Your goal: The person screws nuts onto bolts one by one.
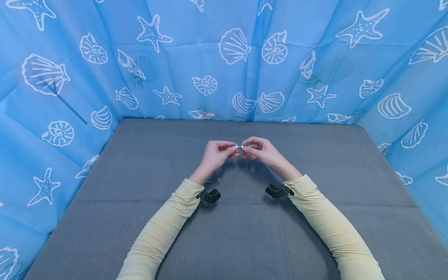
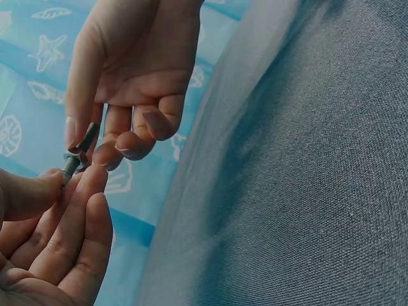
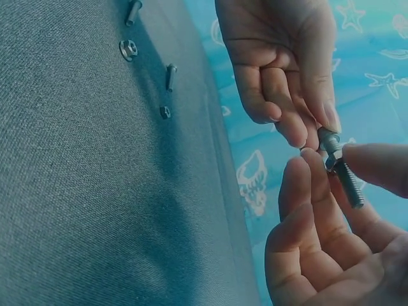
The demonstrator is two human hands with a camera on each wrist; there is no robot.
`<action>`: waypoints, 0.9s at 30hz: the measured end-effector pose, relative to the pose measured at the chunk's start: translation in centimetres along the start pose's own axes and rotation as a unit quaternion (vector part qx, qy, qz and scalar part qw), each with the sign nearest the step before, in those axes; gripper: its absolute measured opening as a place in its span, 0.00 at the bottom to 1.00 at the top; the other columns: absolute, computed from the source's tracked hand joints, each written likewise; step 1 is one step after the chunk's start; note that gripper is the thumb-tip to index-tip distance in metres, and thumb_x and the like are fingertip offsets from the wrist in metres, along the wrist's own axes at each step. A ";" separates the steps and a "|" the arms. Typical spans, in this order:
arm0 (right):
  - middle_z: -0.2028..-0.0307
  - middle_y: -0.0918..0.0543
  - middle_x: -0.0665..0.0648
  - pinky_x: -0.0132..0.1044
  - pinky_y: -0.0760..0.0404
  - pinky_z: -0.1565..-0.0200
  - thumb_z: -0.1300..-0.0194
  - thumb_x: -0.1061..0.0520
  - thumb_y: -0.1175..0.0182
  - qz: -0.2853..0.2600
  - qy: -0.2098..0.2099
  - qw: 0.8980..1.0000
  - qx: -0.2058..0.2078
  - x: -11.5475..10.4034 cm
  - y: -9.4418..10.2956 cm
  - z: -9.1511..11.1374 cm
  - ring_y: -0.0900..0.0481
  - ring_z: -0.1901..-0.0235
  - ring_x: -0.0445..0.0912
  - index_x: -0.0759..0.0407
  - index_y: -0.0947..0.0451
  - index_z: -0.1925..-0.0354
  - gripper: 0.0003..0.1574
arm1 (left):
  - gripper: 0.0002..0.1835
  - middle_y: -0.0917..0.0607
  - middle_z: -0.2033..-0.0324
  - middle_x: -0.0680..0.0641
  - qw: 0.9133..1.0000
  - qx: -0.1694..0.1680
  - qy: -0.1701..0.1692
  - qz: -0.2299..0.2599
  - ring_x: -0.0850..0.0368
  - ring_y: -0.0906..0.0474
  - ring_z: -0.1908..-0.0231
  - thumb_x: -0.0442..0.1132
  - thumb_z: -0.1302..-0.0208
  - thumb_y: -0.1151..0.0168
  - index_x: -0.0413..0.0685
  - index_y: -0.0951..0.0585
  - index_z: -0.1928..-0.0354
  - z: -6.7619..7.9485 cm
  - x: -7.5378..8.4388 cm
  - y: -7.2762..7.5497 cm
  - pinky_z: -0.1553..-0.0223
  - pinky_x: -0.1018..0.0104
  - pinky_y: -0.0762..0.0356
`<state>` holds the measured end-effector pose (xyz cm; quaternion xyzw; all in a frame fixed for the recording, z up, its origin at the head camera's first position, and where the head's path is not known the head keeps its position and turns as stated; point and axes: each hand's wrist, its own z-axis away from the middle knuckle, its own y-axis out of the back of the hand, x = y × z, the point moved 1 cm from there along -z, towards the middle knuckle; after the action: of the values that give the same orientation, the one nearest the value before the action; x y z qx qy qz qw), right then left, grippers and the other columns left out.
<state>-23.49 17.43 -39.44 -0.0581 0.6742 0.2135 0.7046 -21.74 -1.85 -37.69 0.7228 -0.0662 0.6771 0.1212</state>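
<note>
So left hand [image 1: 217,154] pinches bolt [image 3: 351,189], right hand [image 1: 263,151] its nut [image 3: 331,163].

Held bolt [image 3: 352,186]: head end mostly covered by left hand [image 1: 214,155]; thread too small to make out, head view.
Threaded nut [image 3: 331,163]: partly behind right hand's [image 1: 260,151] thumb; can't tell if tight.
Both hands: each clipped by the edges of its own wrist view.
Loose nuts [image 3: 128,50]: only one of two visible to me, head view.
Loose bolts [image 3: 171,78]: one sliver by left wrist, head view.
Sleeves [image 1: 336,229]: cut off, bottom edge.
Seashell curtain [image 1: 196,58]: cut off, top and sides; blurred, left wrist view.
</note>
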 end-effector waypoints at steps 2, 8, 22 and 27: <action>0.59 0.18 0.66 0.53 0.22 0.55 0.29 0.52 0.44 0.008 -0.002 1.000 -0.002 0.1 0.0 0.0 0.18 0.60 0.52 0.68 0.26 0.49 0.20 | 0.11 0.16 0.64 0.31 1.000 0.001 0.000 0.000 0.41 0.16 0.62 0.28 0.35 0.40 0.25 0.19 0.54 0.2 0.4 0.0 0.55 0.46 0.20; 0.59 0.18 0.64 0.49 0.20 0.55 0.27 0.49 0.47 -0.006 -0.018 1.000 0.004 0.1 -0.1 0.0 0.18 0.61 0.52 0.70 0.27 0.49 0.23 | 0.12 0.16 0.64 0.30 1.000 -0.004 0.001 0.010 0.39 0.17 0.61 0.30 0.35 0.39 0.26 0.20 0.53 -0.7 -1.1 0.0 0.55 0.46 0.20; 0.60 0.17 0.62 0.52 0.21 0.56 0.29 0.52 0.43 0.006 -0.003 1.000 0.007 0.0 -0.1 0.1 0.18 0.62 0.50 0.66 0.26 0.50 0.19 | 0.13 0.13 0.69 0.39 1.000 0.016 -0.007 0.012 0.52 0.14 0.68 0.33 0.36 0.37 0.29 0.18 0.55 -1.4 -2.8 -0.1 0.57 0.47 0.19; 0.60 0.17 0.63 0.55 0.22 0.54 0.30 0.51 0.42 0.026 -0.003 1.000 0.006 0.0 -0.1 0.2 0.18 0.61 0.49 0.66 0.24 0.51 0.19 | 0.13 0.13 0.69 0.39 1.000 0.014 -0.005 0.010 0.52 0.14 0.67 0.33 0.36 0.37 0.28 0.18 0.54 -1.4 -2.8 -0.2 0.56 0.46 0.20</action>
<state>-23.28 17.41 -39.43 -0.0355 0.6748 0.2274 0.7011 -23.21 -1.50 -40.41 0.7268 -0.0649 0.6758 0.1038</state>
